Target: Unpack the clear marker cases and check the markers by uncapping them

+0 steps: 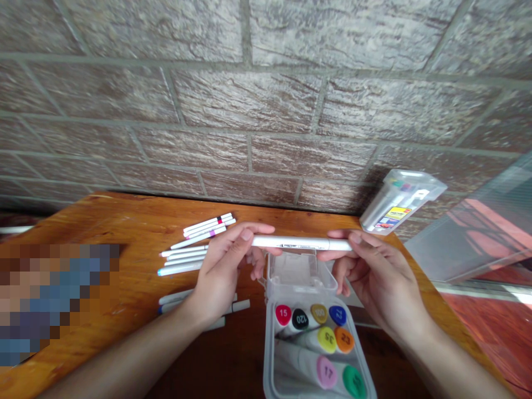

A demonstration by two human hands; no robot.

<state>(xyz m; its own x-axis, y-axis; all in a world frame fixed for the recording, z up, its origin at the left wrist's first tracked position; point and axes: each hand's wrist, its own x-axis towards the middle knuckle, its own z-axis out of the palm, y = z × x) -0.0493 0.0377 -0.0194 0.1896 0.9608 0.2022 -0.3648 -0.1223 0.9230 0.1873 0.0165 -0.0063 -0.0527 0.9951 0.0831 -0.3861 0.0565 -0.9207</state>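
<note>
A slim white marker (pixel 297 243) lies level between my two hands, with small black print along its barrel. My left hand (pixel 226 260) pinches its left end between thumb and fingers. At the other end, my right hand (pixel 376 271) grips it the same way. Below it stands an open clear plastic marker case (pixel 269 354), its lid (pixel 297 271) tipped back. Inside are several thick markers with coloured, numbered caps, among them a pink one (pixel 326 372) and a green one (pixel 353 381). My left forearm partly covers some grey-white markers (pixel 177 299) on the table.
Several slim white markers (pixel 185 255) lie at the left on the wooden table (pixel 137 221). A closed clear marker case (pixel 401 199) stands at the back right corner by the brick wall (pixel 249 105). A pixelated patch (pixel 50 305) covers the left side.
</note>
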